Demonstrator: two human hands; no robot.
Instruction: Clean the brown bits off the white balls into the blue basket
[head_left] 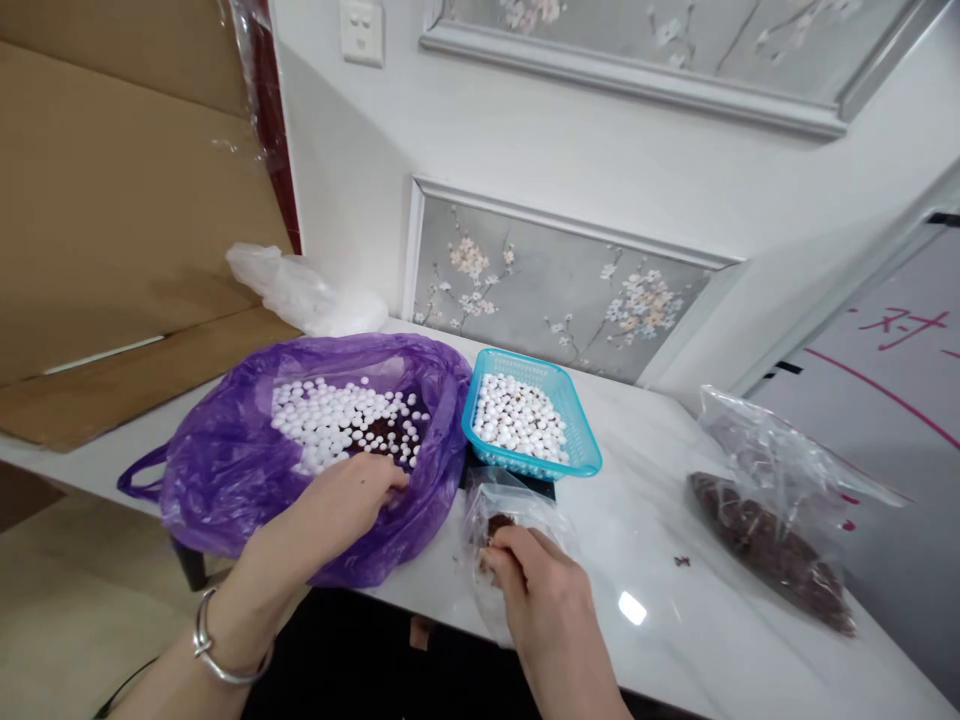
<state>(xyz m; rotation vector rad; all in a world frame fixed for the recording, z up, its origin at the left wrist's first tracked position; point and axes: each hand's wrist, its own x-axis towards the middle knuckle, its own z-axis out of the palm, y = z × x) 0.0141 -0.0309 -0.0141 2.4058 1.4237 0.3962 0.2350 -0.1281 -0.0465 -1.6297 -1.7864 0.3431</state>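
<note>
Reaching into purple bag (217, 475), left hand (358, 492), partly hidden

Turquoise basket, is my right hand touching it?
Apart. In the head view, part of a clear bag shows between the right hand and the basket's lower edge.

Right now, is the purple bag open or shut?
Open. The purple bag has its mouth spread wide, so you can see white balls and brown stuff inside.

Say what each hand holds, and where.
Right hand: pinched at the clear plastic bag, exact hold unclear. Left hand: in the purple plastic bag, any hold hidden.
</note>
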